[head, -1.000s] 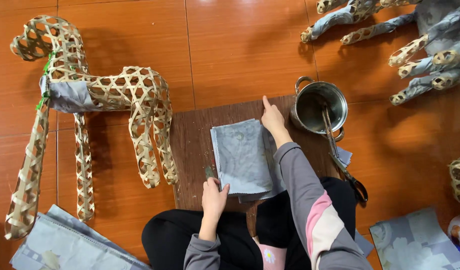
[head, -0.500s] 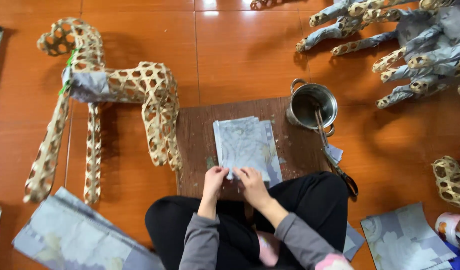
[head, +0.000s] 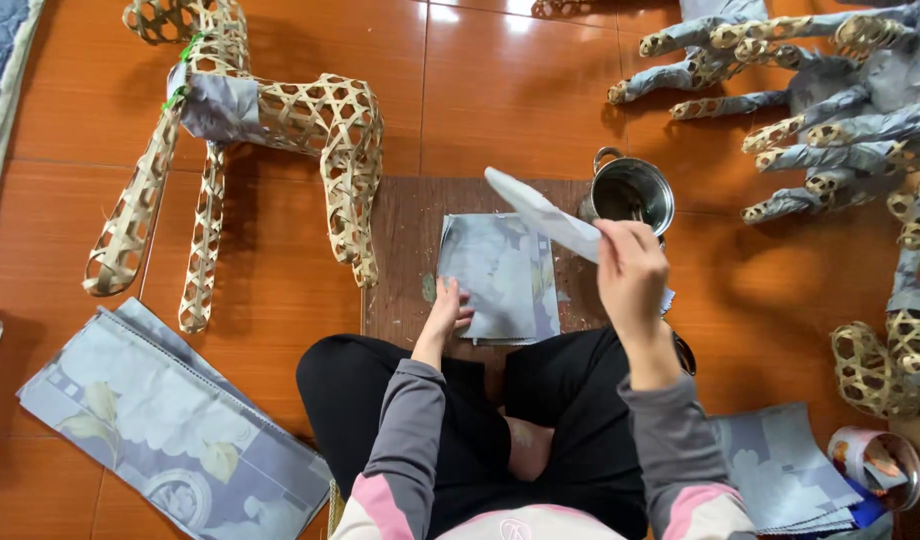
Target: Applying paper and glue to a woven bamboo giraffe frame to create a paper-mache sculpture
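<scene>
Head view. Right hand (head: 630, 275) pinches 1 grey-blue paper sheet (head: 542, 212) between thumb and fingers and holds it above the work, the sheet tilted up toward the steel pot (head: 635, 192). Left hand (head: 448, 312) lies with fingers spread, grasping nothing, and presses the near left corner of the paper stack (head: 500, 275), which rests on the brown board (head: 400, 240) in front of the crossed legs. By judgement the step in hand is peeling 1 sheet off the stack; the next move calls for a flat left hand so the lower sheets stay put, and a clean lift of the far edge. Board edges: the woven bamboo animal frame (head: 280, 110) stands with 1 leg touching the left edge; the pot sits at the far right corner. Open tile floor (head: 510, 90) lies beyond the board. Paper-covered frames (head: 840, 100) crowd the far right; more sheets (head: 170, 420) lie at the near left.
</scene>
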